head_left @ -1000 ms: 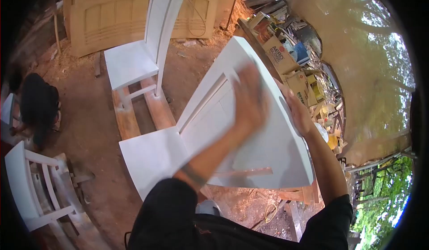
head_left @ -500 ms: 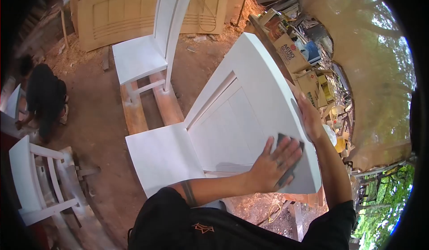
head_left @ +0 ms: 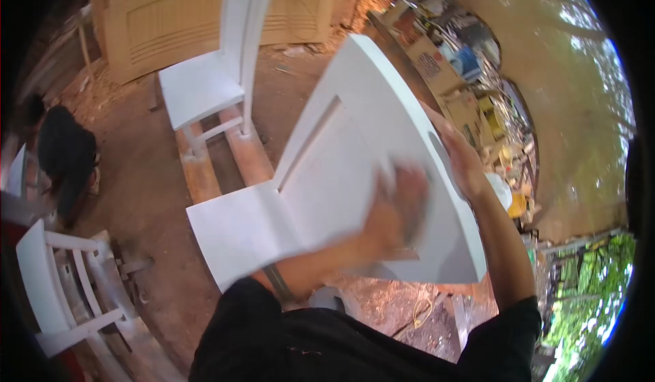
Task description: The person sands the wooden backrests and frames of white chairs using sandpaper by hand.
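Observation:
My left hand [head_left: 396, 208] is smeared by motion over the panel of a white chair's backrest [head_left: 341, 146]. Under its fingers is a dark grey sheet, which looks like sandpaper [head_left: 416, 221] and is pressed against the white surface. At the backrest's outer edge, my right hand [head_left: 462, 157] is closed around the rim, with part of its fingers hidden behind it. The chair's white seat [head_left: 239, 228] extends to the left below the backrest. A dark band circles my left forearm.
Another white chair [head_left: 205, 88] stands on wooden beams [head_left: 198, 167]. A third white chair piece [head_left: 51, 279] is at lower left. A person in dark clothes [head_left: 65, 150] crouches at far left. Wooden door panels [head_left: 218, 27] lean behind. Cardboard boxes [head_left: 433, 68] and clutter line the right.
My left hand has slid up and leftward over the backrest with the sandpaper. The right hand keeps its hold on the edge. The whole view has shifted slightly.

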Demonstrator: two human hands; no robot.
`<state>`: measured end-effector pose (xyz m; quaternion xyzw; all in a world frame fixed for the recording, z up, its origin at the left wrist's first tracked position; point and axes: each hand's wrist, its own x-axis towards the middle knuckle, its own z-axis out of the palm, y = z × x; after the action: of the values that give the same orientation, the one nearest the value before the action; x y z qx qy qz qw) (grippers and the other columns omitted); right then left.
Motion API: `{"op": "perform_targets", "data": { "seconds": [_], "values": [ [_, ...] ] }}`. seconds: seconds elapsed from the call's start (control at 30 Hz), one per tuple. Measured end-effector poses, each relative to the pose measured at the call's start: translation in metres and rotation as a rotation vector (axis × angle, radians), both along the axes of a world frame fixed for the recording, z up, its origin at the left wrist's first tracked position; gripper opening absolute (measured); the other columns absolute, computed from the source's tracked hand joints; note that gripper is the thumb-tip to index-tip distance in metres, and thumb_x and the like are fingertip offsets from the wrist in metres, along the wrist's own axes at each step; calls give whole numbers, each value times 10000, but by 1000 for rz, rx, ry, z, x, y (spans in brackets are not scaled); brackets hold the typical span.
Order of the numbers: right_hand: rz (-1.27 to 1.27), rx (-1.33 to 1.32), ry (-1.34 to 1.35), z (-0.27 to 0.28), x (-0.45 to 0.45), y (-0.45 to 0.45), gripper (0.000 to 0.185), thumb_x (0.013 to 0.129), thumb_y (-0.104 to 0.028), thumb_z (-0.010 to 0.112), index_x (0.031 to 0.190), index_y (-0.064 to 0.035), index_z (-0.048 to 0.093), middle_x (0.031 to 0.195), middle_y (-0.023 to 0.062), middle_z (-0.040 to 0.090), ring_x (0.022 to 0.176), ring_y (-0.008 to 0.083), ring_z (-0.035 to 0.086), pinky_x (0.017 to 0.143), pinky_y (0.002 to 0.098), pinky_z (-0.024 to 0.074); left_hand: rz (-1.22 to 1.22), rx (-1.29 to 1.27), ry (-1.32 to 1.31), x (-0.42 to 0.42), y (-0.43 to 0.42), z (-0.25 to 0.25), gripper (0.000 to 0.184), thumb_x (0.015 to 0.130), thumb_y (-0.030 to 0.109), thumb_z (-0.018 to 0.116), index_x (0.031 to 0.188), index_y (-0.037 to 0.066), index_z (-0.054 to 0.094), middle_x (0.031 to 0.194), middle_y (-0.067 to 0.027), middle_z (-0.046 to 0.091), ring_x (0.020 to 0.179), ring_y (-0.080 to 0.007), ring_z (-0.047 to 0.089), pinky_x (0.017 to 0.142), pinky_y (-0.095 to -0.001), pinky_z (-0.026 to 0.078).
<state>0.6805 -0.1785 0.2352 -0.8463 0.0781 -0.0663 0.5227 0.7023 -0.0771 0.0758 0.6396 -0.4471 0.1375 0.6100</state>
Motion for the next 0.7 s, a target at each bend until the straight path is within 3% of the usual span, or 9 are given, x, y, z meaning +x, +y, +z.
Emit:
{"op": "perform_targets", "data": {
  "seconds": [0.1,0.2,0.3,0.37,0.4,0.47,0.53,0.63,0.7],
  "values": [
    [-13,39,-2,2,0,4,608,991,-428,308,1413,7,360,1439,148,384,1341,238,332,1119,336,202,60,-120,448,107,-12,46,574,994,285,293,1475,12,139,1536,-188,160,1438,-295,102,1154,-485,36],
    [17,15,6,3,-3,2,595,995,-421,315,1409,4,367,1434,151,396,1326,236,358,1108,333,229,41,-104,449,67,-7,42,604,998,287,308,1485,14,76,1545,-207,92,1439,-349,32,1150,-489,1],
    [-29,-159,-80,-11,-4,-12,565,1004,-399,311,1409,-11,375,1431,149,404,1313,223,376,1109,326,238,-137,-121,19,-85,29,-1,656,951,283,338,1464,-42,90,1550,-215,47,1437,-374,-13,1125,-557,-56],
    [-76,53,-62,-17,-14,-12,557,1016,-384,286,1408,3,366,1437,145,397,1315,215,371,1120,323,224,-275,-149,-280,-146,42,-33,705,895,309,381,1453,-53,145,1548,-225,46,1433,-393,-9,1115,-600,-71],
    [-90,62,-26,-16,-24,-11,561,1018,-386,289,1409,9,361,1439,143,394,1317,214,368,1121,322,223,-563,-183,368,-139,23,-52,715,886,304,389,1452,-57,144,1546,-227,52,1432,-398,2,1103,-623,-74],
    [-121,133,54,-12,-56,3,549,1023,-363,287,1414,17,343,1436,130,395,1313,200,370,1114,312,234,24,-48,-147,-56,11,-16,704,904,290,382,1455,-60,120,1537,-245,76,1427,-414,29,1105,-616,-70],
    [-137,242,148,6,-91,22,518,1030,-312,277,1424,22,316,1425,110,403,1301,173,378,1098,294,259,47,35,254,26,7,8,617,975,228,342,1461,-53,86,1533,-251,74,1435,-370,34,1142,-523,-35],
    [-222,444,223,-2,-116,14,499,1025,-291,324,1416,20,332,1389,94,439,1256,144,421,1073,288,298,56,3,550,45,-1,7,592,988,202,332,1470,-31,80,1540,-228,77,1441,-336,39,1150,-490,-27],
    [-271,407,171,-3,-115,19,502,1020,-291,345,1414,20,334,1382,94,447,1251,140,426,1068,287,304,-123,-296,356,-63,6,-11,572,997,248,275,1458,-45,104,1537,-228,84,1440,-328,59,1163,-443,-16]
  ]
}}
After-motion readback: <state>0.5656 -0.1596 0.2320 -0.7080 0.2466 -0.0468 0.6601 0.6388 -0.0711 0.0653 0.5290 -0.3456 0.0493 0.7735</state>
